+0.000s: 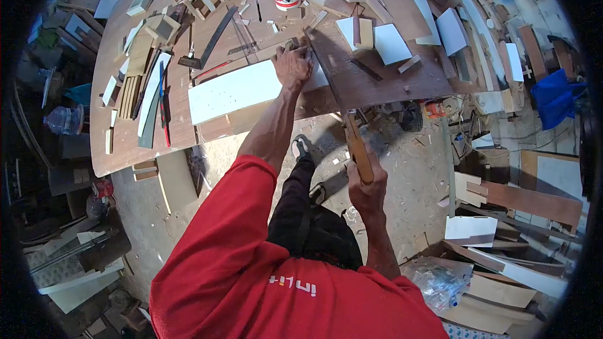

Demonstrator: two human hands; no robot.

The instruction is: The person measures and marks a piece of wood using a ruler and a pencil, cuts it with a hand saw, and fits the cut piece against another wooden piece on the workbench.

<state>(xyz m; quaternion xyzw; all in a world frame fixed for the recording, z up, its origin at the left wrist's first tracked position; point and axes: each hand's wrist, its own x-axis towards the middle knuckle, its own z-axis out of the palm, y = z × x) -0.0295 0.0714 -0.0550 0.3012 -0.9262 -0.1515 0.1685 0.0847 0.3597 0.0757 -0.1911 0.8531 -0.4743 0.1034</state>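
Left hand (294, 68), fingers bent, grip unclear, rests on a white board (233, 91); right hand (369, 188) grips a handsaw (355, 144) at its end, cut depth unclear.

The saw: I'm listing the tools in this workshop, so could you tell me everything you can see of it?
The saw has a long, narrow, dark blade that looks like metal and an orange-brown handle that looks like wood. The right hand grips the handle's near end, off the table. The blade slants away, leftward, across the table's front edge, close beside the left hand at the white board. Its teeth are too small to make out.
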